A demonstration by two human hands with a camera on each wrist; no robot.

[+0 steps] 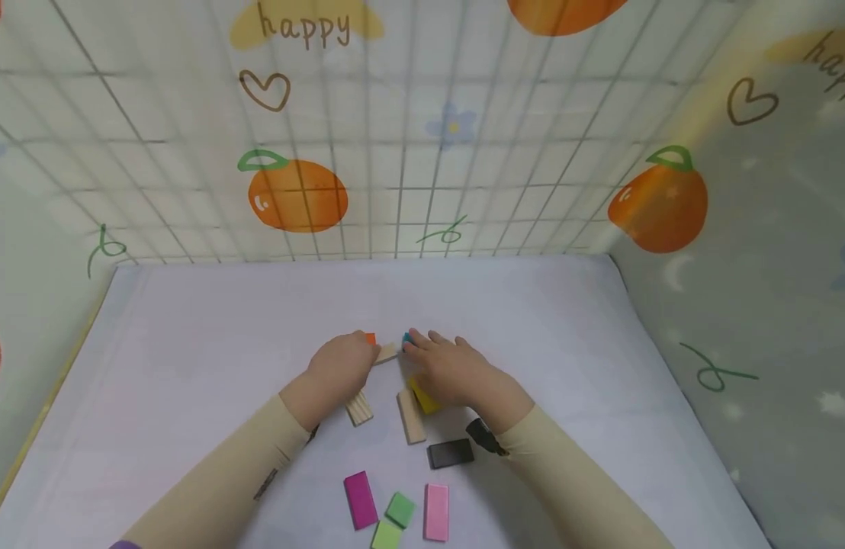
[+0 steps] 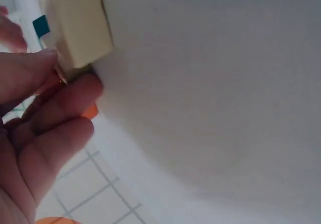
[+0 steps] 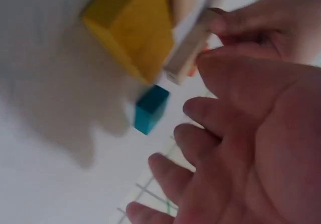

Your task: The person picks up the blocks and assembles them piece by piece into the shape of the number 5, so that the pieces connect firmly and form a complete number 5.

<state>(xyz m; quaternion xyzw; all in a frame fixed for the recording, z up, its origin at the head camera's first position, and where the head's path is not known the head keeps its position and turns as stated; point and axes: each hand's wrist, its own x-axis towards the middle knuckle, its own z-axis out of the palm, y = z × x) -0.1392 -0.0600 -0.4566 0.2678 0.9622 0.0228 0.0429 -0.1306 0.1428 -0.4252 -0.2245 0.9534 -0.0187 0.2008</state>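
Observation:
My left hand point(image 1: 340, 370) pinches a plain wooden block point(image 1: 386, 354) between thumb and fingers, near its end. Partly hidden behind those fingers is an orange block point(image 1: 371, 338). With fingers spread and extended, my right hand point(image 1: 450, 370) hovers by a small teal block point(image 3: 151, 108). That block stands on the table apart from the fingers in the right wrist view. Below the right palm lies a yellow block point(image 1: 425, 396), beside another plain wooden block point(image 1: 412, 418). A ridged wooden piece point(image 1: 359, 409) lies just below the left hand, partly covered by it.
Nearer the front lie a black block point(image 1: 451, 454), a magenta block point(image 1: 361, 500), a pink block point(image 1: 437, 512), a green block point(image 1: 400, 509) and a light green block point(image 1: 387, 535). A printed curtain point(image 1: 381, 137) over a grid stands behind the white table point(image 1: 210, 320).

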